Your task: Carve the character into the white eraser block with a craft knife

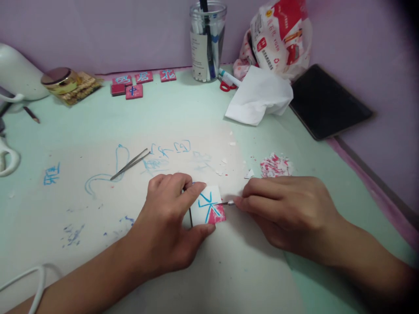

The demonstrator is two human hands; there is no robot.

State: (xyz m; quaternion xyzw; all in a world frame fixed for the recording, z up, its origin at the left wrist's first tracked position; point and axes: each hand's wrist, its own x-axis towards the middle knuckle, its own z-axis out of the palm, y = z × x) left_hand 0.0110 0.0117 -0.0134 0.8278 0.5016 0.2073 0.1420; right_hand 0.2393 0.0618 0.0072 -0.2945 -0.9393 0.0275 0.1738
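A small square block lies on the pale green desk, its top white with a blue drawn character and a red patch at one corner. My left hand is closed round it, thumb and fingers pinching its left and lower edges. My right hand is closed in a pinch on a thin metal-tipped carving tool, whose tip touches the block's right edge. A pile of red and white shavings lies just beyond my right hand.
Metal tweezers lie left of centre among blue pen marks. Several red blocks sit at the back, by a gold-lidded jar. A pen jar, white tissue, plastic bag and dark tablet stand back right.
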